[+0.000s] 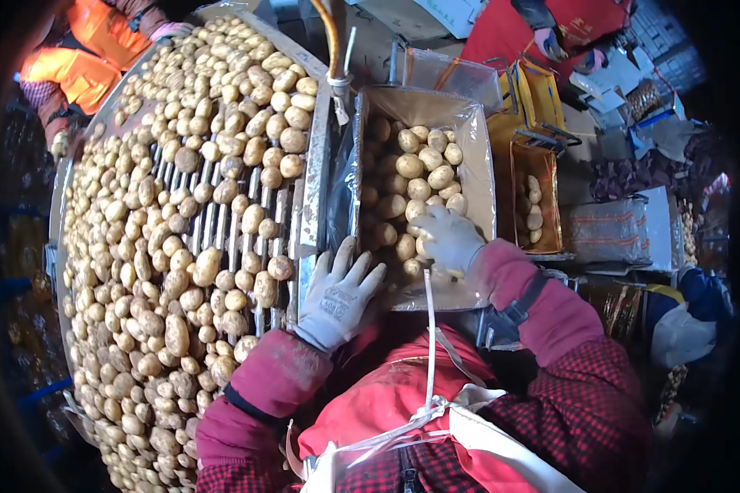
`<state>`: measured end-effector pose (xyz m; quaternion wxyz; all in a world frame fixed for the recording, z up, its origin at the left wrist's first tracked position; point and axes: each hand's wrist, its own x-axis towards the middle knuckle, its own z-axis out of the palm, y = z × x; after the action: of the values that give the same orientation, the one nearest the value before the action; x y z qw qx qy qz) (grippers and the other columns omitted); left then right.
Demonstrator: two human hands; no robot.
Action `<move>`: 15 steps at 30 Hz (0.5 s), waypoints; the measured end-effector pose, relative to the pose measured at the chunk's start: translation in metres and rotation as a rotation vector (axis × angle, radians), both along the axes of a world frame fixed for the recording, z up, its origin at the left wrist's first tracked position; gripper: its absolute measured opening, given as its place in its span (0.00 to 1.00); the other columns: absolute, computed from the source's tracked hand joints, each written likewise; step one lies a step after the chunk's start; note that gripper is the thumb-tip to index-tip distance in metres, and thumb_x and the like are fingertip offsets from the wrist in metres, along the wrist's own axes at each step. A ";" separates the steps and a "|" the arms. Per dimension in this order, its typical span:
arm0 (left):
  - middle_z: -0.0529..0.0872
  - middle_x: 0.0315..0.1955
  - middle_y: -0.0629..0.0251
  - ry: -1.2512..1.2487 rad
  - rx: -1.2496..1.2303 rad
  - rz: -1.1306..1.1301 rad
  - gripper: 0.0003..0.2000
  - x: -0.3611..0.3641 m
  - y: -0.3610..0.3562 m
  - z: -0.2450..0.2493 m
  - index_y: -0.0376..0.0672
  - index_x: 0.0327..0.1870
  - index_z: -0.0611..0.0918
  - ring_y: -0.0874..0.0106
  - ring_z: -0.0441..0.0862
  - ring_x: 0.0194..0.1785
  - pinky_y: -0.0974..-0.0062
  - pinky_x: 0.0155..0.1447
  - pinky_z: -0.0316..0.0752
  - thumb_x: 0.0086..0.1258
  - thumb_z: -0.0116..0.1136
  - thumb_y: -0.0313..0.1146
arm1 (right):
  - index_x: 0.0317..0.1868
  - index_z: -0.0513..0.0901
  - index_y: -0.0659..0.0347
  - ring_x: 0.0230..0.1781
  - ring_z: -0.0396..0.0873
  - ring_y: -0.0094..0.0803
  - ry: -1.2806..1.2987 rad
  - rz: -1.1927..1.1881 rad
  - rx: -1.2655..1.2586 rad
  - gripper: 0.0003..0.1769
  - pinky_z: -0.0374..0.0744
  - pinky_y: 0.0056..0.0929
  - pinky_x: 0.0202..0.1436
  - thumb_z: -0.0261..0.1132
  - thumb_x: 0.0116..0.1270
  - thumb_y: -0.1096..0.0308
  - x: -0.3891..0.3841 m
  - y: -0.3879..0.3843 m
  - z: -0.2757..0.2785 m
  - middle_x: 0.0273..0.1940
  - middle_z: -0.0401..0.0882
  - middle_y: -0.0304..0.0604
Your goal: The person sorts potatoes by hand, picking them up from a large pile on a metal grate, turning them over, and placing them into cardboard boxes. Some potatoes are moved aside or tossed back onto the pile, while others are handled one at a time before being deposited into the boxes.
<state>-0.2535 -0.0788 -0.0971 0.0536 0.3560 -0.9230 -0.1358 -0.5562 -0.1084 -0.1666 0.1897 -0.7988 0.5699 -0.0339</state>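
Observation:
My left hand (337, 297), in a pale work glove, lies with fingers spread at the metal edge between the sorting table and the box, holding nothing. My right hand (447, 238), gloved alike, is inside the lined cardboard box (475, 164). Its fingers are stretched out over the potatoes (411, 167) there, touching those near the box's right side; no potato shows in its grasp. The box's left part lies in shadow. On my left, a slatted sorting table (214, 215) carries a large heap of loose potatoes (177, 335).
A co-worker in an orange apron (82, 76) has hands at the heap's far left edge. Another person in red (580, 20) is at the top right. A smaller box with several potatoes (533, 215) and a yellow crate (538, 94) stand right. A cord-wrapped pole (337, 82) rises beyond the table edge.

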 end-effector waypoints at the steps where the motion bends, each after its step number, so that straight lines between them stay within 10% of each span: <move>1: 0.79 0.68 0.56 0.006 -0.007 0.003 0.33 0.000 0.000 0.000 0.52 0.71 0.80 0.46 0.66 0.78 0.42 0.76 0.64 0.62 0.71 0.48 | 0.72 0.79 0.44 0.48 0.85 0.47 -0.100 -0.033 0.093 0.26 0.83 0.48 0.49 0.66 0.75 0.56 -0.005 -0.004 -0.004 0.57 0.84 0.49; 2: 0.79 0.69 0.56 0.014 -0.018 0.000 0.33 0.000 0.000 0.000 0.52 0.70 0.80 0.46 0.66 0.79 0.43 0.77 0.64 0.62 0.71 0.49 | 0.72 0.79 0.44 0.48 0.85 0.47 -0.089 -0.028 0.081 0.26 0.83 0.48 0.49 0.66 0.75 0.56 -0.004 -0.005 0.006 0.57 0.84 0.49; 4: 0.80 0.67 0.57 0.047 -0.074 -0.009 0.33 0.001 0.000 -0.008 0.51 0.69 0.81 0.47 0.67 0.78 0.44 0.76 0.65 0.62 0.71 0.51 | 0.70 0.81 0.52 0.47 0.85 0.35 -0.899 -0.594 0.633 0.24 0.83 0.37 0.44 0.63 0.78 0.54 -0.004 -0.003 0.046 0.56 0.85 0.40; 8: 0.81 0.63 0.58 0.060 -0.092 -0.026 0.31 -0.002 0.000 -0.007 0.50 0.68 0.80 0.46 0.68 0.76 0.44 0.73 0.67 0.65 0.69 0.52 | 0.67 0.83 0.58 0.40 0.83 0.25 -1.376 -0.775 0.560 0.21 0.82 0.27 0.41 0.54 0.85 0.58 0.011 0.032 0.096 0.48 0.86 0.37; 15: 0.78 0.63 0.60 -0.124 0.016 0.021 0.32 -0.001 0.019 -0.006 0.54 0.68 0.80 0.51 0.69 0.74 0.49 0.71 0.68 0.58 0.71 0.38 | 0.68 0.78 0.55 0.43 0.86 0.37 -1.568 -0.739 0.729 0.19 0.87 0.30 0.39 0.58 0.84 0.56 0.026 0.019 0.068 0.55 0.83 0.44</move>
<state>-0.2542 -0.0601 -0.1028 -0.0052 0.3738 -0.9197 -0.1204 -0.5297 -0.0893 -0.0990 0.7351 -0.2080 0.4722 -0.4397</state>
